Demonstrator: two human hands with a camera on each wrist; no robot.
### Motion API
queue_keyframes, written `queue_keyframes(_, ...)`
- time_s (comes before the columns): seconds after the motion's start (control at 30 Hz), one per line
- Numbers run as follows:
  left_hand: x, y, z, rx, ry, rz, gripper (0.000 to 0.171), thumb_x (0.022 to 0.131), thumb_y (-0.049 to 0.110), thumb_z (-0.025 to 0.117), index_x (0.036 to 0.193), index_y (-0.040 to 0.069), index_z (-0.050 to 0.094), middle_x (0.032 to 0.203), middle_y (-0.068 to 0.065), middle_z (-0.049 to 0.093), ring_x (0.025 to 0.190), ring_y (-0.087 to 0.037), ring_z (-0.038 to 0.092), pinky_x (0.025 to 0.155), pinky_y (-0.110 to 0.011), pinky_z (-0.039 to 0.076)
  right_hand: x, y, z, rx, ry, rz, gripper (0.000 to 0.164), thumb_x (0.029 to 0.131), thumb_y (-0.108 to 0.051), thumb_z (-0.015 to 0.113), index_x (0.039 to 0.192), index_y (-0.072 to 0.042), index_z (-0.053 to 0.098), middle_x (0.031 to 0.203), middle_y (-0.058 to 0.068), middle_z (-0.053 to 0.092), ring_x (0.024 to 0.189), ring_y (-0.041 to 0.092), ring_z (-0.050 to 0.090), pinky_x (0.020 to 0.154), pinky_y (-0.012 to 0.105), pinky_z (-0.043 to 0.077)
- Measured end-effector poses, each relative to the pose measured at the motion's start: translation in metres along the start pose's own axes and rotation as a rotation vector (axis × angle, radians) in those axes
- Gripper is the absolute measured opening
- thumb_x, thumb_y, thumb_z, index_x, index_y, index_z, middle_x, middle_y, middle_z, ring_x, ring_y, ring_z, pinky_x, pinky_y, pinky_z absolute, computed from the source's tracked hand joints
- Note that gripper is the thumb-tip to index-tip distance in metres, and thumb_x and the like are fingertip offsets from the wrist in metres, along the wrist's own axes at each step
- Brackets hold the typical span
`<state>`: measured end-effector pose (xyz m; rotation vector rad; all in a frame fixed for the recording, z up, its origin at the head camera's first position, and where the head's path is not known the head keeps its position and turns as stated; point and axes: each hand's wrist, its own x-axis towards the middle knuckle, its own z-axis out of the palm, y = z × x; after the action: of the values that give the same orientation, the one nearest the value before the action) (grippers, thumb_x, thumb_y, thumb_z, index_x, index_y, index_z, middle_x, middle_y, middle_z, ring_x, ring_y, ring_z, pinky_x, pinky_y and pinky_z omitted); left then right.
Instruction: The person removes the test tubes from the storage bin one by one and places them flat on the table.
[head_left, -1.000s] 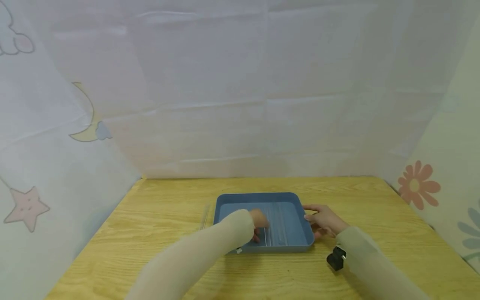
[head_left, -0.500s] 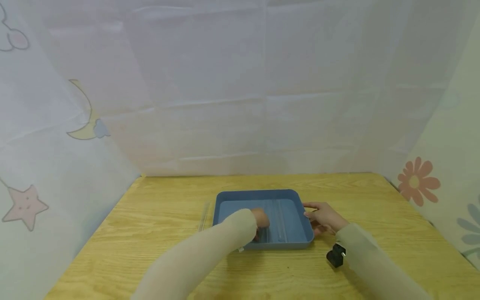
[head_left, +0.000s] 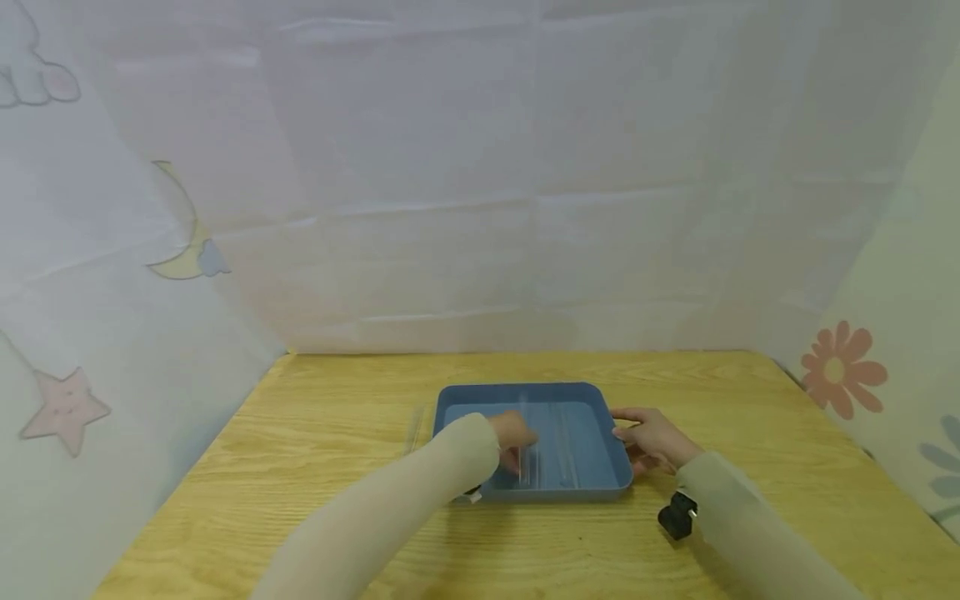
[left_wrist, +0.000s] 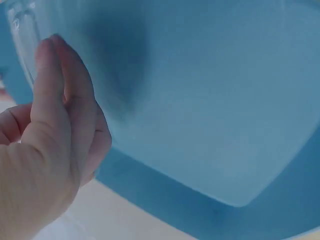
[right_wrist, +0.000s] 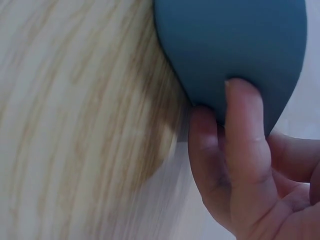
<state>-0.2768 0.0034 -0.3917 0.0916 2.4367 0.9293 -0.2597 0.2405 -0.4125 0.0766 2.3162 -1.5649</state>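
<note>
From the head we look forward and down. Close up, our wrist views share the blue tray (head_left: 570,495): left its inside, right its outside.

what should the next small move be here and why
Perhaps the left hand should settle the clear piece beside it flat on the floor of the blue tray, near the clear pieces further right. Those lie in the tray, and the right hand touches its outer wall, so it could help keep things steady. Whether the left hand grips its piece is hard to tell.
</note>
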Motion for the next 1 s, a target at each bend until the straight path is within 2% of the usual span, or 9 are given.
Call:
queue_keyframes(0.07,-0.005,0.002,-0.004,-0.059,-0.011,0.012,0.037,0.101,0.016,0.053,0.126,-0.011,0.056,0.091,-0.027,0.065,0.077,-0.036,0.070,0.066,-0.038,0.058,-0.001,0.000,-0.001,-0.004,-0.003,-0.005,0.051,0.101,-0.002,0.048,0.146,0.011,0.029,0.098,0.018,0.069,0.076,0.026,0.069,0.056,0.037,0.056)
queue_keyframes(0.2,-0.013,0.003,-0.009,-0.208,-0.034,0.041,0.035,0.101,0.012,0.052,0.119,-0.017,0.057,0.090,-0.027,0.064,0.078,-0.037,0.069,0.069,-0.040,0.058,-0.001,0.000,-0.002,-0.008,0.001,-0.002,0.051,0.101,-0.002,0.048,0.146,0.011,0.028,0.099,0.019,0.069,0.076,0.027,0.069,0.056,0.038,0.056)
queue_keyframes(0.33,-0.015,-0.002,-0.013,-0.329,-0.047,0.063,0.027,0.099,0.006,0.050,0.111,-0.017,0.058,0.086,-0.026,0.062,0.079,-0.038,0.069,0.069,-0.042,0.058,-0.001,0.000,-0.001,-0.008,0.005,-0.001,0.051,0.101,-0.002,0.048,0.146,0.011,0.029,0.098,0.018,0.069,0.075,0.026,0.069,0.056,0.038,0.056)
queue_keyframes(0.47,-0.019,-0.009,-0.016,-0.413,-0.052,0.061,0.023,0.095,-0.004,0.048,0.110,-0.020,0.056,0.098,-0.033,0.061,0.084,-0.041,0.069,0.067,-0.041,0.058,0.000,0.000,0.000,-0.010,-0.004,-0.008,0.051,0.101,-0.002,0.048,0.146,0.011,0.028,0.098,0.018,0.068,0.075,0.026,0.068,0.056,0.038,0.056)
queue_keyframes(0.53,-0.020,-0.012,-0.017,-0.451,-0.057,0.073,0.033,0.093,-0.006,0.049,0.122,-0.021,0.049,0.115,-0.037,0.056,0.087,-0.042,0.068,0.067,-0.040,0.059,0.000,0.000,0.001,-0.010,-0.009,-0.011,0.051,0.101,-0.002,0.047,0.146,0.012,0.028,0.099,0.018,0.068,0.076,0.026,0.068,0.057,0.039,0.056)
queue_keyframes(0.67,-0.020,-0.017,-0.018,-0.539,-0.074,0.108,0.058,0.093,-0.007,0.050,0.146,-0.012,0.026,0.136,-0.037,0.042,0.093,-0.042,0.067,0.062,-0.035,0.058,0.000,0.000,0.001,-0.002,-0.012,-0.015,0.051,0.101,-0.002,0.047,0.146,0.012,0.027,0.101,0.019,0.067,0.077,0.027,0.068,0.057,0.039,0.056)
queue_keyframes(0.7,-0.021,-0.018,-0.018,-0.562,-0.081,0.112,0.061,0.094,-0.007,0.050,0.148,-0.010,0.022,0.137,-0.036,0.041,0.094,-0.042,0.067,0.061,-0.034,0.058,0.000,0.000,0.001,0.000,-0.010,-0.013,0.051,0.101,-0.002,0.048,0.146,0.011,0.028,0.101,0.020,0.067,0.077,0.027,0.068,0.057,0.039,0.056)
queue_keyframes(0.8,-0.022,-0.020,-0.019,-0.599,-0.097,0.114,0.061,0.095,-0.006,0.050,0.149,-0.007,0.023,0.134,-0.034,0.045,0.095,-0.042,0.067,0.057,-0.032,0.057,0.000,0.000,0.001,-0.005,-0.011,-0.011,0.051,0.101,-0.002,0.048,0.146,0.011,0.028,0.100,0.020,0.068,0.077,0.027,0.068,0.057,0.039,0.056)
queue_keyframes(1.0,-0.025,-0.022,-0.019,-0.664,-0.116,0.128,0.061,0.094,-0.008,0.052,0.149,-0.006,0.024,0.132,-0.034,0.047,0.095,-0.042,0.066,0.062,-0.034,0.058,0.000,0.000,0.001,-0.010,-0.011,-0.014,0.052,0.101,-0.003,0.048,0.147,0.012,0.026,0.098,0.019,0.069,0.076,0.028,0.068,0.057,0.039,0.056)
